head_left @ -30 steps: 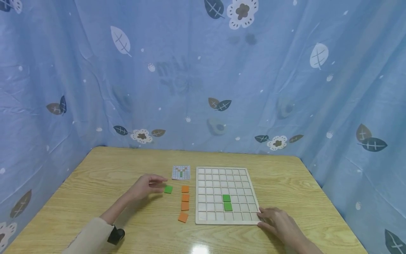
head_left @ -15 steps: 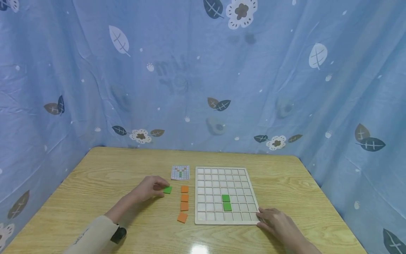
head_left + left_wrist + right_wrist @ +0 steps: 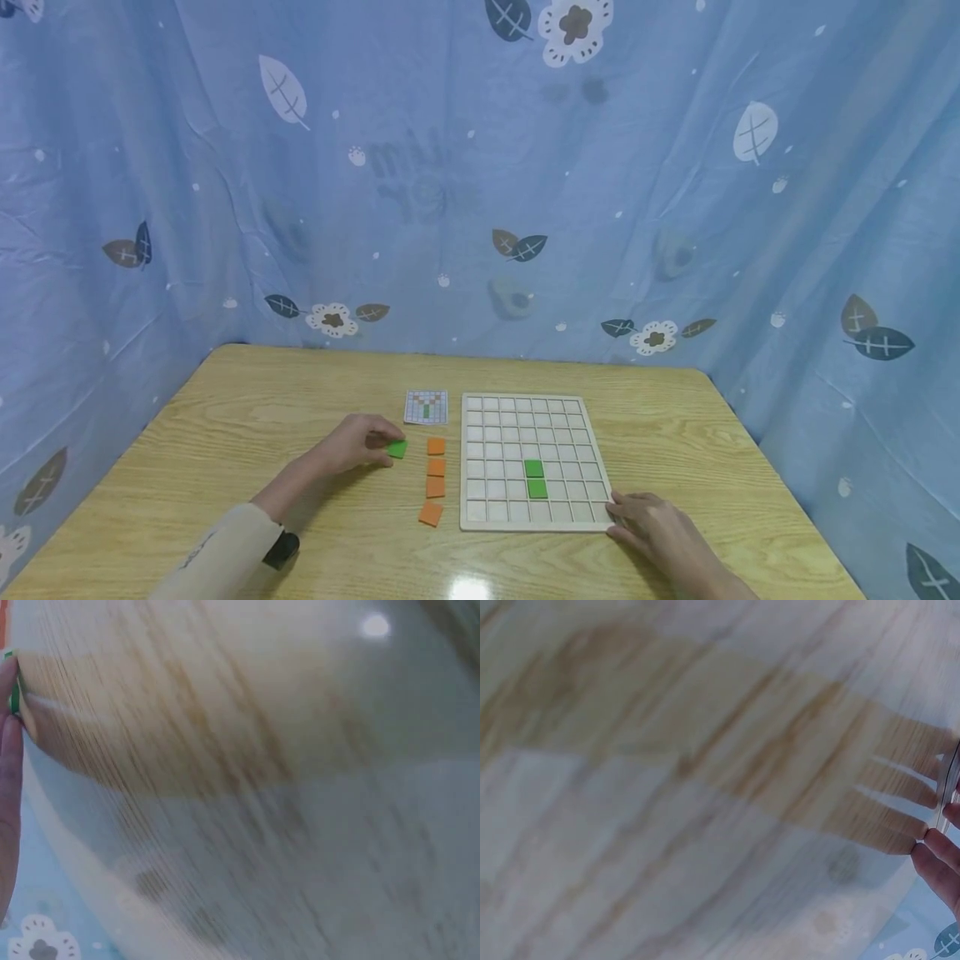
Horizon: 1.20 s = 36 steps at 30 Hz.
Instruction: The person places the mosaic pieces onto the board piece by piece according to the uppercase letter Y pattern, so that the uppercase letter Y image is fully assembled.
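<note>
In the head view my left hand (image 3: 351, 444) has its thumb and fingertips on a loose green square tile (image 3: 397, 450) that lies on the table left of the orange tiles. The left wrist view shows the fingers (image 3: 9, 776) at the green tile's edge (image 3: 14, 699). My right hand (image 3: 663, 527) holds the near right corner of a pale grid board (image 3: 540, 527), thumb at the front edge and fingers along the side. Two green tiles (image 3: 534, 479) sit one below the other in the board's cells. Right fingertips (image 3: 934, 862) meet the board's rim in the right wrist view.
Several orange tiles (image 3: 436, 467) form a rough column between the left hand and the board. Behind them lies a small pattern card (image 3: 426, 407) with a printed orange and green Y. A blue curtain (image 3: 450, 208) hangs round the wooden table (image 3: 262, 400).
The left hand has moved slightly right and its thumb and fingers have closed onto the green tile. The right hand stays at the board's corner.
</note>
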Available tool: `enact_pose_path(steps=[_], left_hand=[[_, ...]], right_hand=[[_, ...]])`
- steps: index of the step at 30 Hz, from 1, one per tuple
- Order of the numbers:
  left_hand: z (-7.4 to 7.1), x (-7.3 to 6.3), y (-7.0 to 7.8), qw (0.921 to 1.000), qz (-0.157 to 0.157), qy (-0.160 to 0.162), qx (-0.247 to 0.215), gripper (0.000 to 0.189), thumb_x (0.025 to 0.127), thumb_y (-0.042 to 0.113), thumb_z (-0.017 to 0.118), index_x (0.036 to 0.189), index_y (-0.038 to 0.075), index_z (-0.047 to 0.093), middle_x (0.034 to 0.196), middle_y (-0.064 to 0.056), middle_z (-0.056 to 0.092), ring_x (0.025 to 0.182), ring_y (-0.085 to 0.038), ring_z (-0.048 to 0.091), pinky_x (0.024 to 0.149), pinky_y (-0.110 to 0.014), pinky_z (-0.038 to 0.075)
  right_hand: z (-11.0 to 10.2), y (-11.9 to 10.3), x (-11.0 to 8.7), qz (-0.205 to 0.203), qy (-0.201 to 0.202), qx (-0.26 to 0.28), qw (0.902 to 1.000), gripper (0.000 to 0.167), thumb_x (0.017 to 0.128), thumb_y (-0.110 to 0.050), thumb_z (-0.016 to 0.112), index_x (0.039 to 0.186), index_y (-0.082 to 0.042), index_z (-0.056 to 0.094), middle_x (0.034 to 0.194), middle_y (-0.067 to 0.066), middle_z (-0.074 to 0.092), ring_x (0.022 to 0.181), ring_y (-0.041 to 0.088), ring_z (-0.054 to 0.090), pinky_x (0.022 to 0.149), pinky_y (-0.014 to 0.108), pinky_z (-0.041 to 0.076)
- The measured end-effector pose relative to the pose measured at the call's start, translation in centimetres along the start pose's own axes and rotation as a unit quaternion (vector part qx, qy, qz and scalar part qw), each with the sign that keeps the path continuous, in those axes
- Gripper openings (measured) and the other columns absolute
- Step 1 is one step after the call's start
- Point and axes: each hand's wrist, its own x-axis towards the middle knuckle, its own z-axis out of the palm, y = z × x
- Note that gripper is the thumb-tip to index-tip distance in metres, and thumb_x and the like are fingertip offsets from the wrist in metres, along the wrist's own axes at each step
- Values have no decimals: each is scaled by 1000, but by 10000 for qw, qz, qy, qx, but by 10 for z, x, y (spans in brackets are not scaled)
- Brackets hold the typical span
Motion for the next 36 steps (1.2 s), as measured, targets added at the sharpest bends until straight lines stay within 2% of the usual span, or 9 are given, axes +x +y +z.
enact_pose_path(steps=[4,12,19,23,28,36], left_hand=[[0,3,0,10000,10,-25,-55,28,79,4,77,106,-1,70,108,-15,65,98,-29,64,82,-27,55],[0,4,1,9998,-19,-52,174,26,80,4,76,104,-3,71,114,-19,62,96,-29,65,78,-23,55],[-2,1,4,9996,52,235,138,23,81,9,77,102,2,71,98,-9,69,82,-14,66,72,-22,55],[-2,1,6,9996,12,280,6,23,82,10,76,103,3,71,92,-4,68,78,-8,63,70,-21,55],[-2,0,8,9995,-8,322,-51,23,84,14,75,105,5,71,88,-2,66,76,-7,62,70,-22,55],[0,3,16,9975,70,705,28,22,82,19,77,101,9,73,92,3,67,80,-7,62,75,-25,55]], right_hand=[[0,0,0,66,-92,-20,9999,26,75,-27,80,96,-11,75,102,7,72,86,21,68,71,35,56],[0,1,-1,164,-167,80,9997,26,77,-29,79,97,-13,75,102,6,72,86,22,67,70,36,56],[0,1,0,159,-134,123,9997,27,76,-27,80,98,-11,75,103,6,72,87,22,67,70,36,56],[-1,1,-1,237,-265,149,9993,28,77,-29,78,99,-12,75,104,6,72,87,23,67,70,37,56],[-1,1,-1,226,-228,167,9993,29,78,-30,78,99,-11,75,104,6,72,87,23,67,70,37,57],[-1,1,-1,159,-169,159,9996,29,77,-29,79,99,-10,76,103,6,72,87,22,67,69,37,57]])
